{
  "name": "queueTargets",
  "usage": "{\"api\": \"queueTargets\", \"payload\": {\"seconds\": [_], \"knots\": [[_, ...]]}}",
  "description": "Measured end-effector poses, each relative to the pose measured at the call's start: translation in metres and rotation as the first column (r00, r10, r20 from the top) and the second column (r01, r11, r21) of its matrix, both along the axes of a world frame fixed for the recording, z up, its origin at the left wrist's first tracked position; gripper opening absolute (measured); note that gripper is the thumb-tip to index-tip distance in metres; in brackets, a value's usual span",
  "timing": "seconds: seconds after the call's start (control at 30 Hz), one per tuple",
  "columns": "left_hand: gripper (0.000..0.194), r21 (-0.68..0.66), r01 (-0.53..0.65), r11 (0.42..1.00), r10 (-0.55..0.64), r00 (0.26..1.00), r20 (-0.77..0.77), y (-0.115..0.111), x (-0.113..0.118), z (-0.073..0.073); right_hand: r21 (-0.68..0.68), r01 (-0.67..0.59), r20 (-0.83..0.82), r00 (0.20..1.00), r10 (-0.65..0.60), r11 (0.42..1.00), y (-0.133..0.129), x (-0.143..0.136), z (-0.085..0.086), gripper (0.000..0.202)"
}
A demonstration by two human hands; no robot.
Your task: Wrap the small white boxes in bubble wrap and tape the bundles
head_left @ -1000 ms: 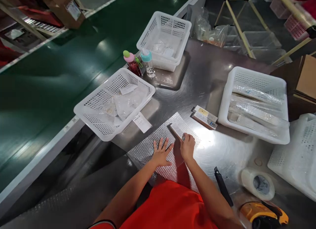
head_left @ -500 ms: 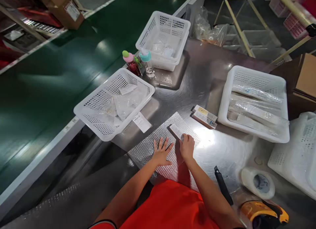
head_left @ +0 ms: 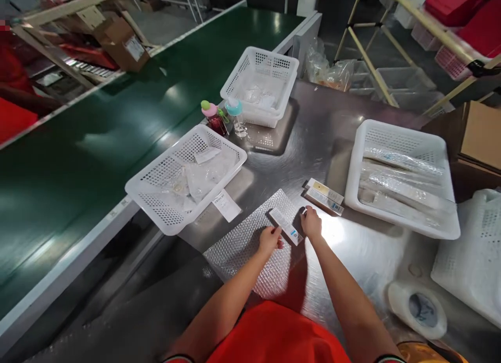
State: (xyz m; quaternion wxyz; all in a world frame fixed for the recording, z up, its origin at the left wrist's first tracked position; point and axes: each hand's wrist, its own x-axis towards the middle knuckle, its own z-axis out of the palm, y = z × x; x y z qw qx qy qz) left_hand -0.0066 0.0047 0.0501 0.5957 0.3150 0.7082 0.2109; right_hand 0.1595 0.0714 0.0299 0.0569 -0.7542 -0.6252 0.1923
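Note:
A small, slim white box [head_left: 286, 226] with a blue mark lies at a slant on a sheet of bubble wrap [head_left: 242, 253]. My left hand [head_left: 271, 239] is closed over the wrap, with its fingertips at the left side of this box. Whether they pinch anything is hidden. To the right of the box, my right hand [head_left: 312, 223] has thumb and fingers drawn together near the wrap's right edge. What they hold, if anything, cannot be made out. Two similar slim boxes [head_left: 324, 197] lie side by side just beyond my right hand.
White baskets holding clear packets stand at left [head_left: 166, 222] and back [head_left: 287, 109]. Another basket [head_left: 350, 185] at right holds long wrapped packs. Two bottles [head_left: 237, 120], a paper slip [head_left: 227, 206] and a tape roll [head_left: 418, 309] are on the metal table. A green conveyor [head_left: 129, 117] runs along the left.
My right hand has let go of the slim box and moved right. My left hand, spread flat on the wrap before, has closed and moved up beside the box. The view has tilted upward.

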Motion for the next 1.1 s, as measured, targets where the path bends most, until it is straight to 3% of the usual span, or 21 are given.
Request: {"api": "queueTargets", "payload": {"seconds": [0.1, 0.4, 0.7, 0.87, 1.1], "knots": [[0.027, -0.06, -0.088, 0.994, 0.092, 0.993, 0.078, 0.016, 0.013, -0.01, -0.059, -0.031, 0.012, 0.999, 0.032, 0.998, 0.011, 0.001, 0.0, 0.013], [0.014, -0.12, -0.172, 0.978, 0.187, 0.973, 0.133, 0.02, 0.015, -0.02, -0.08, -0.071, -0.042, 0.997, 0.068, 0.994, -0.003, -0.009, 0.006, 0.023], [0.017, -0.006, -0.122, 0.992, 0.122, 0.99, -0.067, 0.018, 0.018, -0.026, 0.065, -0.25, -0.02, 0.968, 0.251, 0.966, -0.043, -0.03, 0.021, 0.023], [0.017, 0.062, -0.052, 0.997, 0.063, 0.98, -0.187, 0.024, 0.018, -0.026, 0.122, -0.358, 0.032, 0.934, 0.357, 0.926, -0.067, -0.045, 0.022, 0.018], [0.021, 0.095, 0.034, 0.995, -0.019, 0.987, -0.159, 0.023, 0.014, -0.028, 0.181, -0.289, 0.04, 0.957, 0.287, 0.94, -0.073, -0.045, 0.016, 0.021]]}}
